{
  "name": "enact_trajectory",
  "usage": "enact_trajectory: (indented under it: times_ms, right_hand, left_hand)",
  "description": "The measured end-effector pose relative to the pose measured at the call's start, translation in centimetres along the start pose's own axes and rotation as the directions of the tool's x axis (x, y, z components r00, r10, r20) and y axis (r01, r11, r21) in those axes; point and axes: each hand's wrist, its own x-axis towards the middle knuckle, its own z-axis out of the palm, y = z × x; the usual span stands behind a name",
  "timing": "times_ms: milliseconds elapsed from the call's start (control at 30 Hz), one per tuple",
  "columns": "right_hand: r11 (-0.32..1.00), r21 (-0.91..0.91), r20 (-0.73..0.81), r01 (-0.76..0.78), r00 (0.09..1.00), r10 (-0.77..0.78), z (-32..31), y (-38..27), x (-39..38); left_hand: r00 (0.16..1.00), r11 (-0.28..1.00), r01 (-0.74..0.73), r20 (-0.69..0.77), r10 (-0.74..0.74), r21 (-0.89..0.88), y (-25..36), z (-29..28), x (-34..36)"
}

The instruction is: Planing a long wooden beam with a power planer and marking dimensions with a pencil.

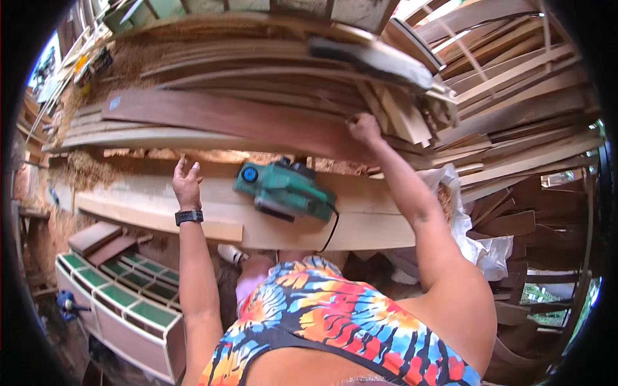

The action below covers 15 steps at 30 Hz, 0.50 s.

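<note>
A green-panelled cabinet [129, 325] stands lower left, planks [534, 165] fill the right, and daylight [42, 56] shows upper left.

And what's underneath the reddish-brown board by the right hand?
The reddish-brown board seems to lie on pale boards, which show past its left end and near edge. Whatever is beneath its middle is covered and cannot be seen.

Left forearm [198, 276]: extended forward, nearly straight. Left hand [187, 185]: raised, fingers parted and pointing forward. Right forearm [407, 177]: angled forward and inward. Right hand [365, 128]: fingers curled (degree of closure indistinct), positioned farther forward than the left.
</note>
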Motion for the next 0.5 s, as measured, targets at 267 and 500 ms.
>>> enact_trajectory:
  times_ms: [267,500]
  right_hand:
    - [0.981,0.078,0.048,-0.175,0.984,0.172,3.2,3.1,5.5]
    - [0.951,-0.118,0.229,-0.285,0.924,0.305,5.6,3.1,10.6]
  left_hand:
    - [0.864,0.525,0.347,-0.482,0.144,0.778,-4.9,-7.2,-9.5]
    - [0.803,0.608,0.454,-0.595,0.037,0.651,-6.4,-5.8,-9.2]
